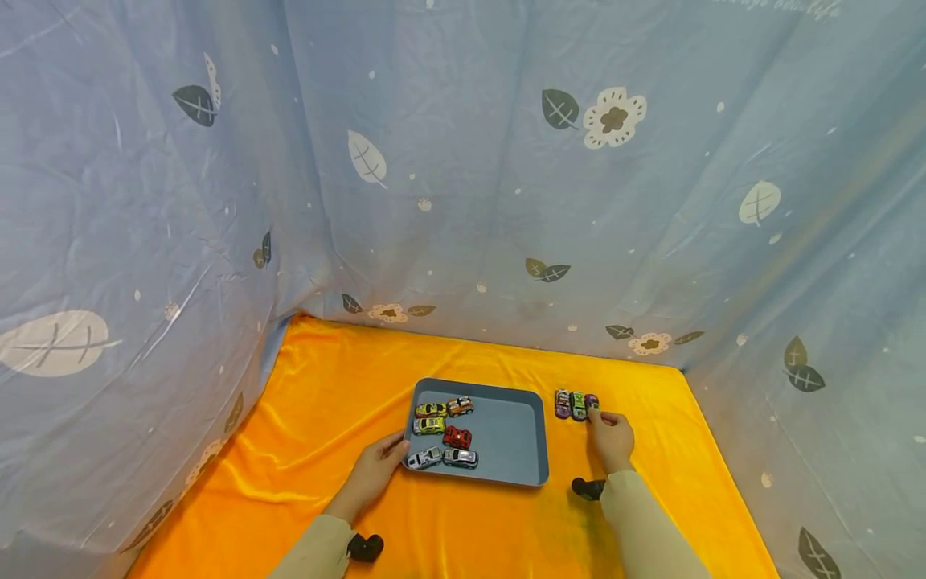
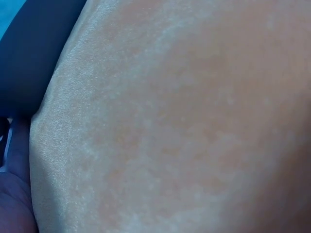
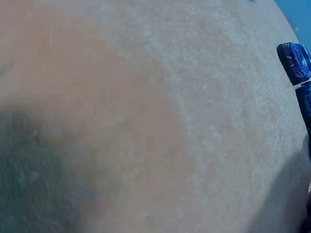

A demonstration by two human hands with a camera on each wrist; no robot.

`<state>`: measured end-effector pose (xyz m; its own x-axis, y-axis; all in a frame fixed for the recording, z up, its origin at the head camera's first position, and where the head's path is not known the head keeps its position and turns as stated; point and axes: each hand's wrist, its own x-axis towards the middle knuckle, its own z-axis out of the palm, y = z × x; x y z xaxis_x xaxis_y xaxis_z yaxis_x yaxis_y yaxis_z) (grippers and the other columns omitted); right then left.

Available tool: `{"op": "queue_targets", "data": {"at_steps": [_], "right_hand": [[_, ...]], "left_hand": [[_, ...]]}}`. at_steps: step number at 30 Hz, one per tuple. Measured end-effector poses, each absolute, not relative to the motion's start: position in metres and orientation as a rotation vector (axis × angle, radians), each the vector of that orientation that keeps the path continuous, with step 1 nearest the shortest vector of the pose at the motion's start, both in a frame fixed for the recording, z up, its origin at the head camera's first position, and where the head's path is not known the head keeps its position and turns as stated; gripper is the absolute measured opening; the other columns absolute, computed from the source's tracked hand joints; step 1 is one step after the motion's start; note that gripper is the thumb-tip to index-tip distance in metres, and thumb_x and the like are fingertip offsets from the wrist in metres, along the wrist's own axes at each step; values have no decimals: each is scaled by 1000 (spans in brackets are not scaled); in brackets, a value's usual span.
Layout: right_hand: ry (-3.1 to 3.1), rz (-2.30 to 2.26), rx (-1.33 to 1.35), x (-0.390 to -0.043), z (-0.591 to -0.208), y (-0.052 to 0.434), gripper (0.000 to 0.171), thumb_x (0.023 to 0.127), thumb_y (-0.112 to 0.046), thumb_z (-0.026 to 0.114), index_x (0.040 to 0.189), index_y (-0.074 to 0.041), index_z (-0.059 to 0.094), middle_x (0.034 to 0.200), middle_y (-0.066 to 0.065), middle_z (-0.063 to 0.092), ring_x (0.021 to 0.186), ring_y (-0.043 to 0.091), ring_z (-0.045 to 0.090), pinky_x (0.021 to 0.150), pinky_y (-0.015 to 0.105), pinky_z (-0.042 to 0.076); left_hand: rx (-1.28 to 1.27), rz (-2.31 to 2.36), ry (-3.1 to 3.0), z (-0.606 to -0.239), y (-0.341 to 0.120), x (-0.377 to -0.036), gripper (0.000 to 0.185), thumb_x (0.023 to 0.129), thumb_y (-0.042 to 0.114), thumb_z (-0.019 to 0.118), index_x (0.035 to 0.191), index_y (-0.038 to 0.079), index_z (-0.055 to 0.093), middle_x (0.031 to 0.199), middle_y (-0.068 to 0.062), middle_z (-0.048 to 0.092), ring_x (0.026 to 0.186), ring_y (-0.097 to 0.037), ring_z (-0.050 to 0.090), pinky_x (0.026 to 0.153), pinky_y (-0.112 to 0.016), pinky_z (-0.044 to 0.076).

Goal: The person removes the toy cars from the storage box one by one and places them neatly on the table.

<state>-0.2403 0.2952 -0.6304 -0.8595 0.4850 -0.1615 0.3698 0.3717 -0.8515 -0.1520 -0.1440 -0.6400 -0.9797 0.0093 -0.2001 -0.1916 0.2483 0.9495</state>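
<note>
A grey rectangular tray (image 1: 506, 441) lies on the orange cloth. My left hand (image 1: 374, 469) grips its left edge, thumb at the rim near the front corner; the tray's outer wall (image 2: 41, 58) fills the upper left of the left wrist view. Inside, several toy cars sit towards the left, among them a red toy car (image 1: 457, 437). Right of the tray, my right hand (image 1: 613, 441) pinches a purple toy car (image 1: 592, 400) by its near end. Beside that stand a green toy car (image 1: 578, 406) and a purple-and-white toy car (image 1: 562, 404), side by side.
Orange velvety cloth (image 1: 325, 402) covers the surface, with soft folds at the left. Blue-grey curtains (image 1: 463, 201) printed with leaves and flowers enclose the back and both sides. A black strap piece (image 1: 366, 548) shows at the left wrist, another black piece (image 1: 587, 489) at the right.
</note>
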Motion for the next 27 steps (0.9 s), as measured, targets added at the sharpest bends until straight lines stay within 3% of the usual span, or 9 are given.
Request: {"op": "queue_targets", "data": {"at_steps": [7,27], "right_hand": [[-2545,1498,-768,-241,-628,294,68,93,-57,53,121,5,52,112,23,52,104,37,48,94,51,42],[-2550,1460,-754,-238,-632,295,64,96,-54,48,123,5,51,112,21,52,102,36,49,92,49,43]], "left_hand": [[-166,1848,2335,-642,-146,-152,54,97,40,57,142,10,51,135,-9,56,129,-28,47,104,-49,40],[-152,1835,2338,-642,-145,-152,54,98,41,56,142,10,50,130,-10,60,124,-29,52,102,-49,42]]}}
